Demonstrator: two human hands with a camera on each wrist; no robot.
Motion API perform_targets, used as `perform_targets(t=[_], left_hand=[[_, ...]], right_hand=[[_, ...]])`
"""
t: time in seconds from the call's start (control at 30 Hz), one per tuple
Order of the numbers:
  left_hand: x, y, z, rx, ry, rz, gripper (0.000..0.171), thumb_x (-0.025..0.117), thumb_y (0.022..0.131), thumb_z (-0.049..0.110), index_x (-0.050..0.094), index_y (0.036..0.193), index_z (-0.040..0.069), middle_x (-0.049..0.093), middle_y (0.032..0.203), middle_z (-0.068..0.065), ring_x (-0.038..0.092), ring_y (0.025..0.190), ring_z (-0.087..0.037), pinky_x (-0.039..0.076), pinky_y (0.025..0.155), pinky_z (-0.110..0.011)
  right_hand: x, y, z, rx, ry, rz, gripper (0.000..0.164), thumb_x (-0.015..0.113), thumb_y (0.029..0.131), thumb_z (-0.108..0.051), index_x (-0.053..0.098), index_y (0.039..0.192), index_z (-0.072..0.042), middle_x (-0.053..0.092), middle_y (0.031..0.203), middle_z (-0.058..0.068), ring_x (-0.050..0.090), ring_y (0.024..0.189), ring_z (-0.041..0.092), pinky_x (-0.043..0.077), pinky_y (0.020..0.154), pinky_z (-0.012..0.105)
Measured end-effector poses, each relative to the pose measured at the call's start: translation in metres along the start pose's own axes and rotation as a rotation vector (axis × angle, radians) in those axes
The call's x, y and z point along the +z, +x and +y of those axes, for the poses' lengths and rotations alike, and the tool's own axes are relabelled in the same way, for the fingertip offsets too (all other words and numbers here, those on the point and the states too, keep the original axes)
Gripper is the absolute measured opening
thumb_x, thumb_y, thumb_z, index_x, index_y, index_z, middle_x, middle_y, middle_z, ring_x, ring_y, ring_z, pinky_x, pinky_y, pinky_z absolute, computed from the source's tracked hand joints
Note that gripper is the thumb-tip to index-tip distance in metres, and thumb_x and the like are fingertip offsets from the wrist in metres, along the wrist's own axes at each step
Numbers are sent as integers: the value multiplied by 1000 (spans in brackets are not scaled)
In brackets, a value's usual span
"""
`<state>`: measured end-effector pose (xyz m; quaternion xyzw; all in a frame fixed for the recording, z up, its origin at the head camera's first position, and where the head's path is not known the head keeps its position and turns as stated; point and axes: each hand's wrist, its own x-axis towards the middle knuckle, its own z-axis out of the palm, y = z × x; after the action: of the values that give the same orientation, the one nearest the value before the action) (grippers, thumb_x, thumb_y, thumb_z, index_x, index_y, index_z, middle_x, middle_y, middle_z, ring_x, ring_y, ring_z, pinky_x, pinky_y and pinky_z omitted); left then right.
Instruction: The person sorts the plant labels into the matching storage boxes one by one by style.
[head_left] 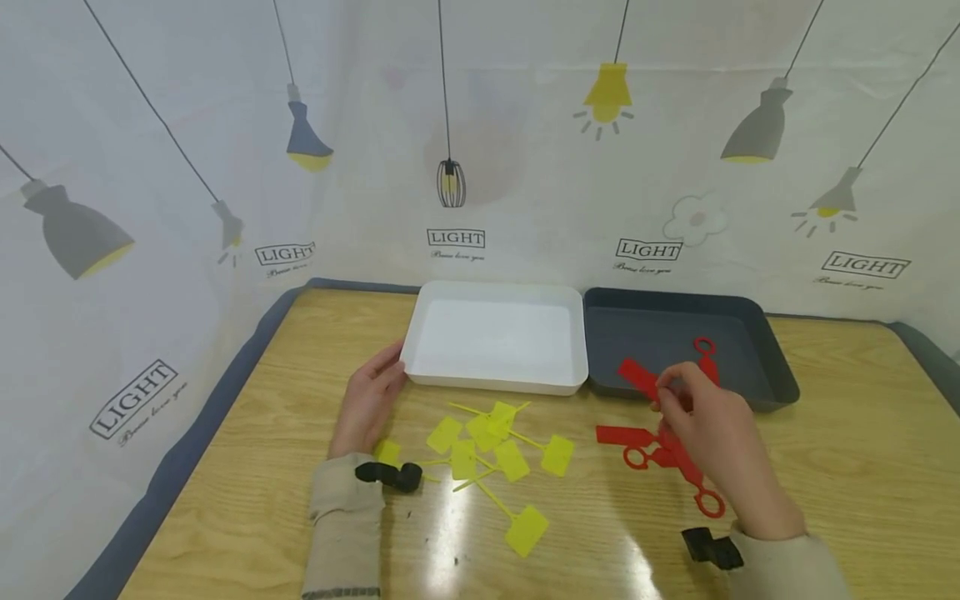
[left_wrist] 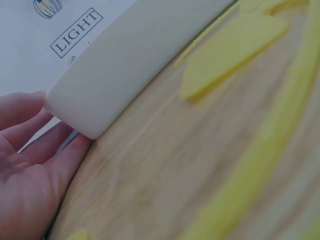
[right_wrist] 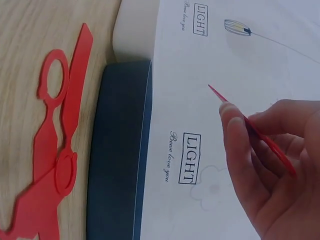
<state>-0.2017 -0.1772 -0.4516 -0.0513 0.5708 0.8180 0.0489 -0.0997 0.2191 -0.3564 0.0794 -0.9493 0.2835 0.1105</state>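
Observation:
My right hand (head_left: 712,433) pinches a red flat plastic tag (head_left: 637,377) between thumb and fingertips, above the front of the dark grey tray (head_left: 780,367). In the right wrist view, this tag (right_wrist: 270,145) shows nearly edge-on. A red ring (head_left: 704,343) shows beyond the fingers; whether it belongs to the held tag I cannot tell. Below the hand, more red ring-ended tags (head_left: 626,435) lie overlapping on the table, partly covered by the hand. My left hand (head_left: 367,400) touches the front left corner of the white tray (head_left: 491,385) with mostly straight fingers.
Several yellow cable-tie labels (head_left: 527,531) lie scattered on the wooden table (head_left: 255,467) in front of the white tray, one partly behind the left wrist. Both trays stand side by side along the back, before a printed curtain (head_left: 525,200).

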Motion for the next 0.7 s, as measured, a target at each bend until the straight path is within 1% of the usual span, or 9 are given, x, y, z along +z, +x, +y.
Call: perform_targets(t=[0.1, 0.2, 0.3, 0.4, 0.47, 0.57, 0.7], left_hand=[[0, 0, 0, -4, -3, 6, 41, 49, 91, 7, 43, 132, 6, 39, 136, -7, 38, 122, -16, 34, 99, -28], [0, 0, 0, -11, -3, 15, 40, 49, 91, 7, 44, 131, 7, 40, 135, -6, 39, 121, -15, 34, 99, -27], [1, 1, 0, -23, -5, 26, 40, 49, 91, 7, 45, 131, 7, 41, 134, -5, 40, 121, -14, 34, 99, -27], [1, 1, -1, -30, 1, 31, 40, 50, 91, 8, 45, 131, 8, 41, 133, -4, 40, 120, -14, 34, 99, -27], [1, 1, -1, -32, 11, 32, 40, 51, 91, 9, 45, 131, 8, 41, 133, -4, 40, 120, -13, 34, 99, -27], [0, 1, -2, -26, 19, 23, 40, 50, 91, 9, 44, 131, 9, 40, 134, -4, 39, 121, -14, 33, 100, -28], [0, 2, -2, -22, 31, 18, 40, 50, 92, 10, 44, 131, 9, 39, 135, -4, 39, 121, -14, 33, 100, -28]], right_hand=[[0, 4, 1, 39, 3, 2, 7, 50, 89, -13, 54, 95, -13, 58, 72, -5, 48, 50, 9, 36, 43, 25], [-1, 9, 3, 91, 21, 0, 14, 45, 90, -13, 57, 98, -12, 58, 76, -2, 46, 55, 14, 35, 46, 26], [-2, 15, 5, 134, 48, 14, 21, 41, 91, -14, 56, 105, -12, 61, 82, 1, 46, 58, 17, 35, 44, 27], [-1, 19, 9, 154, 68, 40, 25, 40, 93, -19, 55, 112, -13, 63, 90, 1, 48, 58, 17, 37, 44, 27], [-1, 21, 12, 155, 72, 51, 25, 41, 94, -21, 55, 113, -13, 62, 91, 1, 50, 57, 17, 39, 45, 28], [-1, 24, 16, 164, 79, 52, 24, 43, 94, -25, 55, 111, -13, 61, 89, 2, 53, 55, 16, 40, 48, 29], [-2, 29, 22, 191, 91, 56, 23, 45, 93, -28, 56, 107, -14, 60, 84, 3, 55, 56, 18, 40, 45, 29]])
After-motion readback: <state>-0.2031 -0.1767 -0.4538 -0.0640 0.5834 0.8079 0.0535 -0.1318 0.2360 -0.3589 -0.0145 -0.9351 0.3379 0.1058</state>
